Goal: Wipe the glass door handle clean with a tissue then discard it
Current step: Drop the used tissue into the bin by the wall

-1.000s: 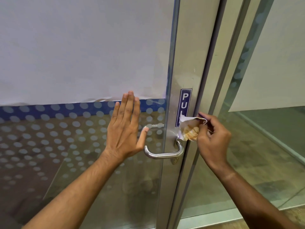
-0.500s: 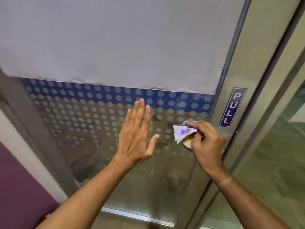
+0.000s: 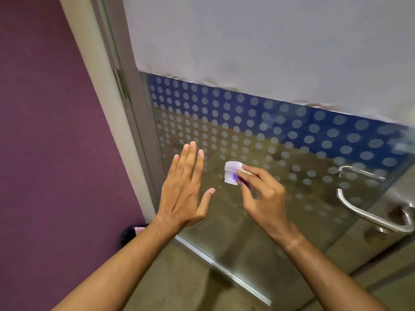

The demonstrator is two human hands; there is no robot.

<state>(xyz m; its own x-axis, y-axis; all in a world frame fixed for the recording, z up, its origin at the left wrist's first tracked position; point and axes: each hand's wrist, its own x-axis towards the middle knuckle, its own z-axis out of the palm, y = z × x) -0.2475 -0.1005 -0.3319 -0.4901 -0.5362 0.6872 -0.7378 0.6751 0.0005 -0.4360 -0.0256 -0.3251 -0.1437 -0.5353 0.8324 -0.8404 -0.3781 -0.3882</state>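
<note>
A curved steel door handle (image 3: 368,215) sits on the glass door (image 3: 258,135) at the far right. My right hand (image 3: 262,196) pinches a small crumpled white tissue (image 3: 231,172) between thumb and fingertips, well to the left of the handle and apart from it. My left hand (image 3: 184,189) is held flat with fingers spread, in front of the glass near the door's hinge side, holding nothing.
The glass carries a blue band with pale dots and white film above. A grey door frame with a hinge (image 3: 120,83) runs down the left, beside a purple wall (image 3: 45,131). A dark and pink object (image 3: 131,232) lies low by the wall. A metal rail (image 3: 224,272) edges the door's bottom.
My view has swung left, so the handle now lies at the far right. My right hand has come off the handle with the tissue and moved left. My left hand has lifted off the glass.
</note>
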